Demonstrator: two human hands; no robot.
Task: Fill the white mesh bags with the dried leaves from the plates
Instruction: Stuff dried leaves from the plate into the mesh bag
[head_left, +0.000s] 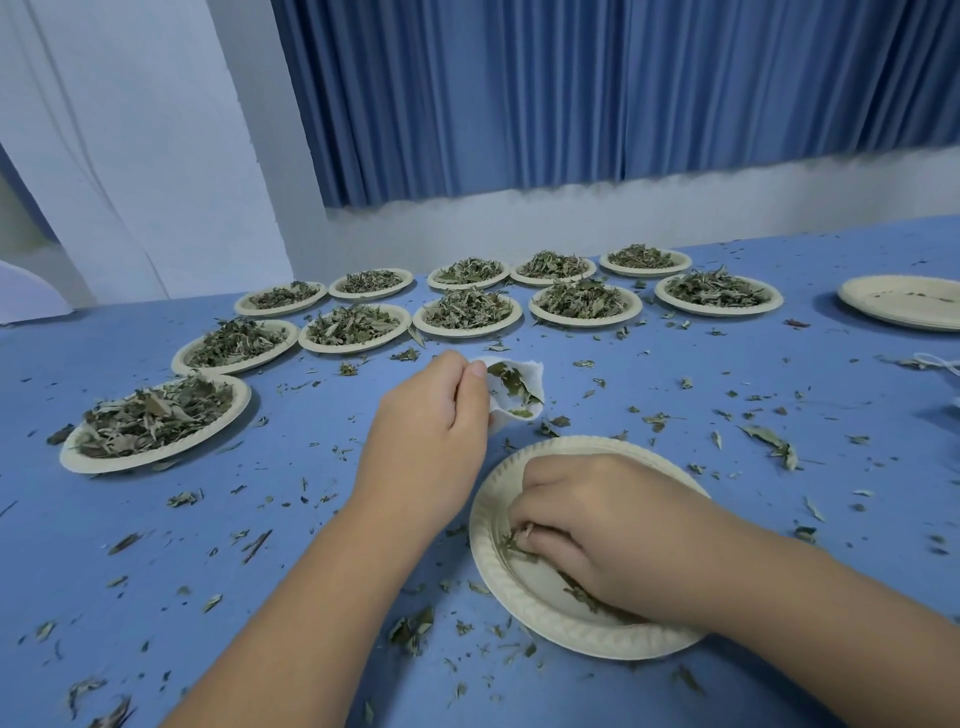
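My left hand (434, 421) grips a white mesh bag (519, 395) at its rim, mouth held open above the blue table, with a few dried leaves inside. Just below it sits a nearly bare paper plate (493, 587). My right hand (592, 525) lies in that plate, fingers curled round a small clump of dried leaves (517, 543) at the plate's left side. A few more leaves peek out under the palm.
Several paper plates heaped with dried leaves stand in rows at the back and left, the nearest one (156, 421) at left. A stack of bare plates (904, 301) is at far right. Leaf crumbs litter the blue table (311, 519).
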